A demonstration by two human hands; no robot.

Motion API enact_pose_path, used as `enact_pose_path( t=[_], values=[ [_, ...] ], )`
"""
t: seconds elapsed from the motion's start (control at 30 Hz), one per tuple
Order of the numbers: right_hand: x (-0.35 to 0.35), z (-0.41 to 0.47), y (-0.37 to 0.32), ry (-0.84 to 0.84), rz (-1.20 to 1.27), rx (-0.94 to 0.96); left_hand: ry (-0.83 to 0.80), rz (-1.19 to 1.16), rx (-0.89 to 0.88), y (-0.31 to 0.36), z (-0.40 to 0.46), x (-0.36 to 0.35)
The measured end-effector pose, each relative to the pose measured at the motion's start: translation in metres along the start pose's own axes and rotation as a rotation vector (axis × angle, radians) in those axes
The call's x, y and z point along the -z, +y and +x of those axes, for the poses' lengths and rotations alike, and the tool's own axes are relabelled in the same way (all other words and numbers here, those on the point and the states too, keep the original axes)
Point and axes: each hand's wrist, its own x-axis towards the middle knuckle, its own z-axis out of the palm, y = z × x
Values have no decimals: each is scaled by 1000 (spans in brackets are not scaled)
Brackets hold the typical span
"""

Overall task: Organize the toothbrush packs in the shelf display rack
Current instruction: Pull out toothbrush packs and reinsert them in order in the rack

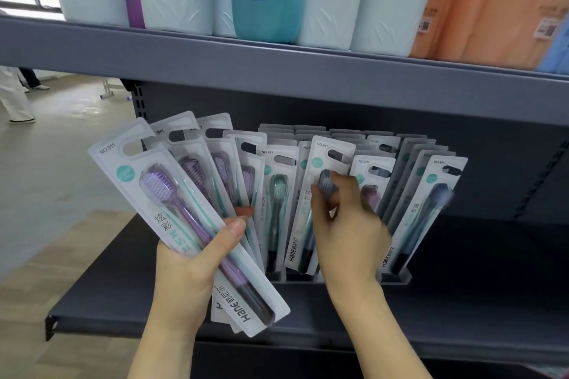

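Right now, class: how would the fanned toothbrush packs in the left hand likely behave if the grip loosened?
The toothbrush packs look thin, flat and glossy, so they would probably slide apart. Held only near their lower ends by the left hand, they seem light but top-heavy, likely tipping outward.

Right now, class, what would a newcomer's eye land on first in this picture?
Probably the fan of purple toothbrush packs gripped in the left hand at lower left. Next, the right hand pinching a dark-brush pack in the display rack at centre, beneath the grey shelf.
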Motion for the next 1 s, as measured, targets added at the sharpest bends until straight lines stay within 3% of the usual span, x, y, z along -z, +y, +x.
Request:
enact_pose_path(
  t=[0.2,0.47,0.73,1.0],
  values=[
    [3,10,1,117,48,28,7,-3,-8,2,-1,2],
    [8,11,0,100,79,28,-2,-9,-15,2,0,1],
    [9,3,-2,-39,299,19,-4,-21,5,2,-3,-3],
    [53,19,6,-260,495,-130,22,14,-9,3,-5,-4]
  ],
)
